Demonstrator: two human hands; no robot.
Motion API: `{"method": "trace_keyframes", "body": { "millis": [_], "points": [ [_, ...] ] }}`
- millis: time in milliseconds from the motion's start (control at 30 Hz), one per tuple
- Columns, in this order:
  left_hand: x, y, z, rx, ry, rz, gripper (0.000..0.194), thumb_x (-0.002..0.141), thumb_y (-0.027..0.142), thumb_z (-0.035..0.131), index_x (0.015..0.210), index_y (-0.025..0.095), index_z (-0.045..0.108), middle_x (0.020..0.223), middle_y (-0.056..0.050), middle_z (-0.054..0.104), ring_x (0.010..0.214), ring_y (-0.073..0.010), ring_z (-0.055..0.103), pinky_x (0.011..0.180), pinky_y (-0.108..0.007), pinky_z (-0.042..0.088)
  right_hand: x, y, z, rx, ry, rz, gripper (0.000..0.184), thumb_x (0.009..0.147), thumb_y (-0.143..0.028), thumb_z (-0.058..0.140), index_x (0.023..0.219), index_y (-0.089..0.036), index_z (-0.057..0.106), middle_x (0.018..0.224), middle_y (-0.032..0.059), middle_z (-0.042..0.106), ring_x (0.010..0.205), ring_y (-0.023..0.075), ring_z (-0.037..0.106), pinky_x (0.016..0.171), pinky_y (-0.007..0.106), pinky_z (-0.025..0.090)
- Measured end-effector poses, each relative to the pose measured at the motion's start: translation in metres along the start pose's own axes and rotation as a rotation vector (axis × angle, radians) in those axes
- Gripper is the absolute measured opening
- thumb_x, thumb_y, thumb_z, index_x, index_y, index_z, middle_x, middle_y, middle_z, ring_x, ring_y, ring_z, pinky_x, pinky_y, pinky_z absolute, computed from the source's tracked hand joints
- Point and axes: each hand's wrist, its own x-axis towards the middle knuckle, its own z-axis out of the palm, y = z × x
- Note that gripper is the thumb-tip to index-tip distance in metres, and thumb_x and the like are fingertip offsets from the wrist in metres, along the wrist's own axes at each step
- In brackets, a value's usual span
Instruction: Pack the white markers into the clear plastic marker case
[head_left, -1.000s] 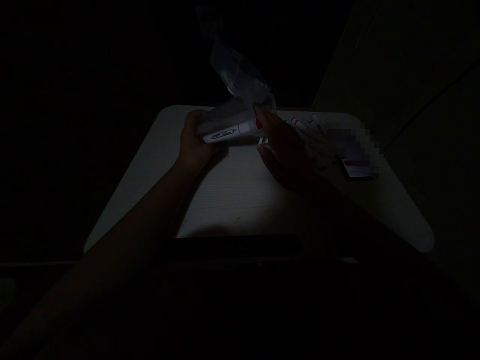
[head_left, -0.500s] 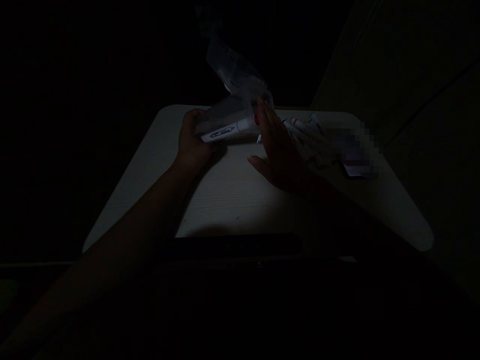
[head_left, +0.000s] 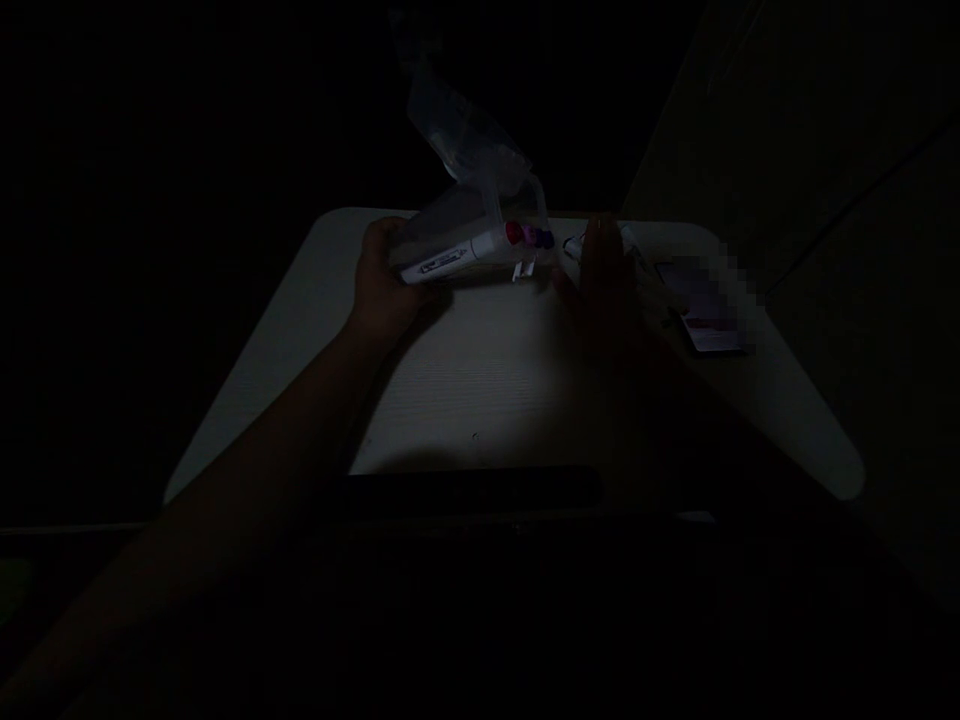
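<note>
My left hand (head_left: pixel 386 280) is wrapped round the closed end of a clear plastic box (head_left: pixel 442 222), which lies tilted on its side above the table. Inside the box are white markers (head_left: pixel 446 262), their red, pink and purple ends showing at the open mouth on the right. The box's transparent lid (head_left: pixel 465 130) hangs open, up and away. Over at the right, my right hand (head_left: pixel 606 275) is at a group of loose white markers (head_left: pixel 574 246), fingers stretched and thumb apart. It partly covers them, and deep shadow hides its palm.
A pale wood-grain table (head_left: pixel 450 390) carries everything, with a dark strip (head_left: pixel 472 488) along its front edge. A dark flat phone-like object (head_left: pixel 705 310), partly pixelated, lies right of the loose markers. The surroundings are very dark.
My right hand has moved right, from the box's mouth to the loose markers, uncovering the coloured marker ends. My left hand and the box have hardly moved.
</note>
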Motion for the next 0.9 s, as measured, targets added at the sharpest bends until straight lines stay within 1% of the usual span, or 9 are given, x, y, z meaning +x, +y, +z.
{"method": "trace_keyframes", "body": {
  "millis": [100,233,300,433,567,667,733,833,900],
  "points": [
    [0.0,-0.001,-0.001,-0.004,-0.003,0.011,0.103,0.029,0.039,0.104,0.112,0.024,0.045,0.106,-0.002,0.063,0.086,-0.0181,0.059,0.081,-0.041,0.059,-0.003,0.008,0.012,-0.033,-0.016,-0.026,0.07,0.104,-0.046,0.03,0.162,-0.008,0.024,0.169,0.0236,0.024,0.159,0.0375,0.02,0.123,0.065,0.027],
    [0.001,-0.003,0.0,-0.03,-0.024,0.017,0.103,0.029,0.033,0.104,0.115,0.024,0.046,0.109,-0.003,0.063,0.089,-0.0195,0.06,0.084,-0.044,0.06,-0.008,0.014,0.017,-0.104,-0.103,-0.062,0.074,0.102,-0.043,0.032,0.159,0.003,0.024,0.169,0.0281,0.02,0.159,0.038,0.019,0.127,0.061,0.021],
    [0.001,-0.004,0.0,-0.034,-0.027,0.021,0.103,0.031,0.029,0.103,0.117,0.024,0.046,0.109,-0.003,0.063,0.093,-0.0212,0.062,0.088,-0.046,0.06,-0.009,0.014,0.016,-0.133,-0.111,-0.076,0.075,0.101,-0.042,0.032,0.159,0.005,0.024,0.169,0.0286,0.02,0.159,0.0382,0.019,0.127,0.061,0.02],
    [0.002,-0.009,0.0,-0.019,-0.015,0.037,0.099,0.033,0.018,0.1,0.116,0.024,0.047,0.11,-0.003,0.064,0.098,-0.0235,0.064,0.091,-0.047,0.06,-0.009,0.014,0.014,-0.18,-0.121,-0.089,0.073,0.101,-0.044,0.031,0.159,0.001,0.026,0.168,0.027,0.023,0.158,0.0381,0.022,0.126,0.062,0.021],
    [0.002,-0.011,0.0,-0.003,-0.011,0.03,0.094,0.039,0.012,0.096,0.118,0.024,0.046,0.108,-0.003,0.063,0.102,-0.0247,0.064,0.086,-0.042,0.06,-0.009,0.011,0.012,-0.209,-0.134,-0.069,0.07,0.101,-0.042,0.032,0.159,-0.003,0.029,0.168,0.0261,0.026,0.157,0.0405,0.025,0.122,0.066,0.025],
    [0.0,-0.008,0.0,0.01,-0.023,0.028,0.093,0.042,0.012,0.097,0.119,0.023,0.044,0.113,-0.005,0.062,0.101,-0.0231,0.063,0.084,-0.039,0.059,-0.01,0.009,0.011,-0.225,-0.134,-0.018,0.066,0.1,-0.038,0.033,0.158,-0.006,0.032,0.168,0.0252,0.027,0.155,0.044,0.025,0.118,0.071,0.027],
    [-0.001,-0.006,0.001,0.007,-0.008,0.032,0.096,0.039,0.015,0.099,0.117,0.023,0.045,0.114,-0.004,0.063,0.098,-0.0215,0.062,0.085,-0.039,0.059,-0.012,0.008,0.009,-0.23,-0.133,0.003,0.065,0.099,-0.033,0.033,0.157,-0.004,0.034,0.167,0.0264,0.028,0.154,0.0454,0.026,0.117,0.072,0.026],
    [0.0,-0.006,0.001,-0.003,0.009,0.027,0.099,0.033,0.023,0.102,0.115,0.024,0.046,0.11,-0.003,0.064,0.094,-0.0207,0.062,0.084,-0.039,0.059,-0.013,0.007,0.007,-0.218,-0.115,-0.017,0.062,0.099,-0.027,0.031,0.155,-0.003,0.038,0.166,0.0266,0.031,0.153,0.0438,0.029,0.117,0.069,0.027],
    [0.0,-0.006,0.001,-0.017,-0.002,0.024,0.099,0.033,0.026,0.103,0.115,0.025,0.047,0.109,-0.002,0.064,0.094,-0.0208,0.063,0.083,-0.039,0.06,-0.013,0.008,0.007,-0.202,-0.086,-0.026,0.059,0.099,-0.025,0.029,0.154,-0.006,0.041,0.165,0.0246,0.035,0.151,0.0418,0.033,0.116,0.067,0.03]
  ]
}}
